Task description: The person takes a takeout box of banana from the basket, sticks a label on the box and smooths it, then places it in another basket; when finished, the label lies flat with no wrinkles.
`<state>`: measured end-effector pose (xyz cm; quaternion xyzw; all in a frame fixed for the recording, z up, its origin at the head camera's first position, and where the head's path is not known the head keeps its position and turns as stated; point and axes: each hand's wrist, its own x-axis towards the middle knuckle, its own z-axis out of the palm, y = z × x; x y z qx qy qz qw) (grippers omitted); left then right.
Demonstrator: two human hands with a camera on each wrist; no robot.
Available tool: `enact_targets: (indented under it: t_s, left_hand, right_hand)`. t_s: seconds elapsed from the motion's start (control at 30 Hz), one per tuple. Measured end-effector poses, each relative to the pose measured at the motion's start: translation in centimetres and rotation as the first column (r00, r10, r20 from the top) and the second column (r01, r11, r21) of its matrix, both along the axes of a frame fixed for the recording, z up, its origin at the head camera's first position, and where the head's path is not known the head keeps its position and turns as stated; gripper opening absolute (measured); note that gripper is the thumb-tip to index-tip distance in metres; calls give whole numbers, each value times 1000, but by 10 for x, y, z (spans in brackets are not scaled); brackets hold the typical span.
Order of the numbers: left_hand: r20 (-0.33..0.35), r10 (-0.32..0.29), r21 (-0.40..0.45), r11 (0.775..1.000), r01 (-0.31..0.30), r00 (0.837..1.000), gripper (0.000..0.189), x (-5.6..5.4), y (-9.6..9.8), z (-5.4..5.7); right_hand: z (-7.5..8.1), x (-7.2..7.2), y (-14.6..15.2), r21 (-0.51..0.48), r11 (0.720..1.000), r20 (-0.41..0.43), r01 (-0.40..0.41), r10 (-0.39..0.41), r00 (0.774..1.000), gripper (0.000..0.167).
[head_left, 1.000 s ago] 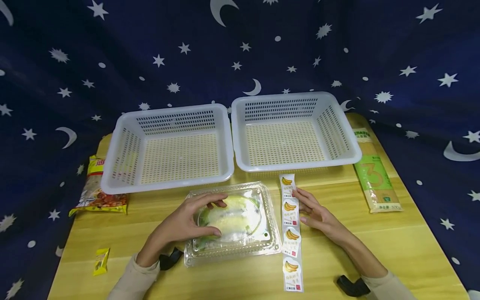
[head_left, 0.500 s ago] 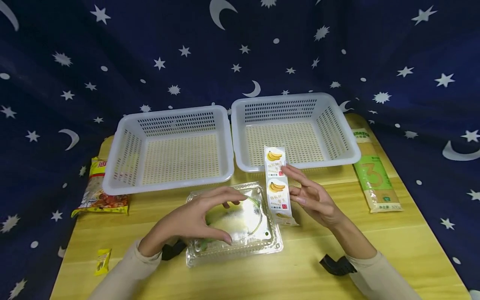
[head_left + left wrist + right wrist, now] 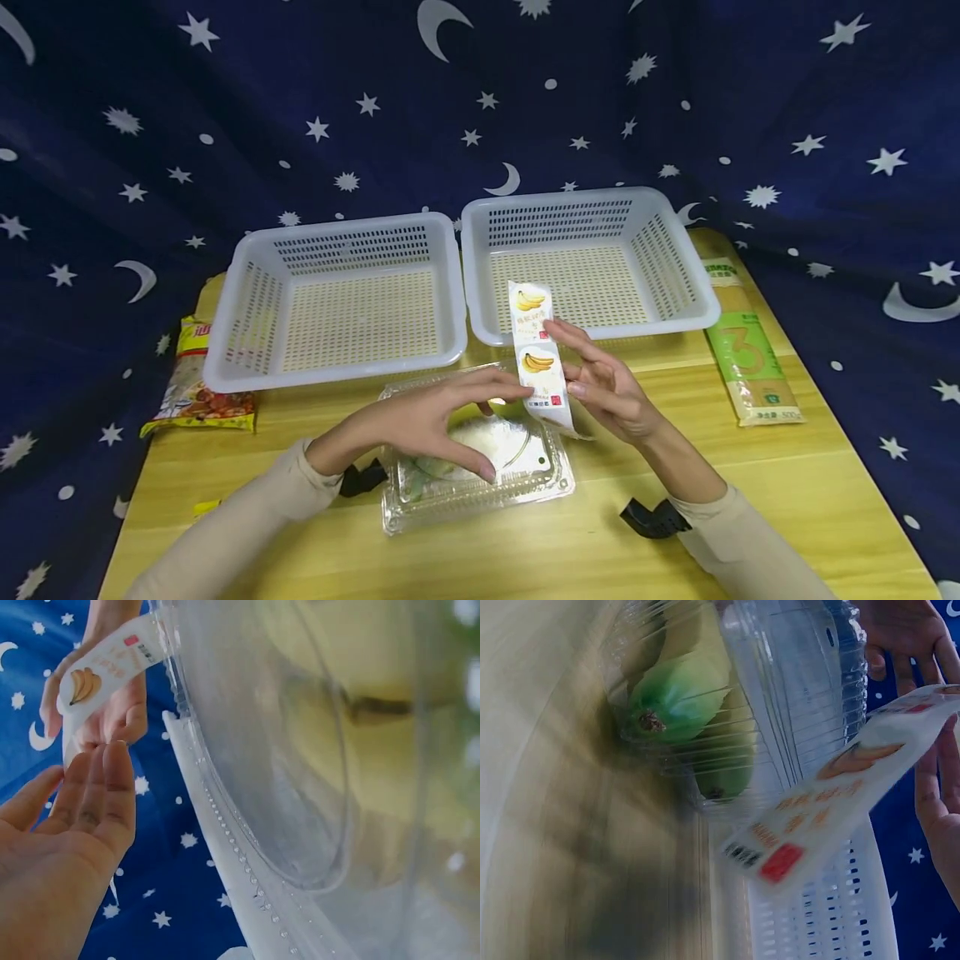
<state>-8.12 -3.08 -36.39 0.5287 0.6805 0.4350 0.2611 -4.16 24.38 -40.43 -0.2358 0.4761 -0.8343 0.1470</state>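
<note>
A strip of banana stickers (image 3: 537, 367), raised above the table, is held by my right hand (image 3: 615, 398) between thumb and fingers along its right edge. The strip's lower end curls away. My left hand (image 3: 442, 423) reaches over the clear plastic clamshell box (image 3: 408, 507), its fingertips right at the strip's left edge. Its fingers look extended in the left wrist view, beside the sticker strip (image 3: 120, 666). Through the box wall, the right wrist view shows bananas (image 3: 679, 694) with green ends. Part of the lid is hidden beneath the left hand.
Two white plastic baskets (image 3: 217, 350) stand side by side at the back. A yellow-and-red food bag (image 3: 198, 400) lies at left, a small yellow packet (image 3: 206, 507) peeks past the left sleeve, and a green-labelled noodle pack (image 3: 752, 358) lies at right on the wooden table (image 3: 600, 550).
My right hand has lifted the sticker strip off the table and carried it left over the box's edge. The left hand has moved right, up to the strip.
</note>
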Motion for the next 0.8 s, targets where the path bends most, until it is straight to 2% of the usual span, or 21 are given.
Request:
enact_targets:
  t_s: [0.13,0.23,0.4,0.53,0.7,0.8]
  left_hand:
    - [44,32,-6,999,-32,999,92,-3,2,2]
    - [48,47,-1,999,-47,998,95,-6,3,5]
    - [75,51,40,998,-54,996,97,-13,6,7]
    - [103,38,82,996,-47,994,98,-18,10,7]
    - [111,56,75,995,-64,992,96,-23,11,7]
    - [115,68,65,995,-76,991,95,-24,12,7]
  right_hand:
    - [-4,0,1,71,997,-78,20,-14,997,73]
    - [-3,1,1,145,988,-121,47,-29,992,76]
    - [-2,2,-2,274,959,-166,77,-32,986,84]
    - [-3,3,-3,342,935,-217,90,-14,976,91]
    - [-5,7,-3,386,920,-193,63,14,981,94]
    - [-5,8,-2,416,905,-200,89,-4,980,89]
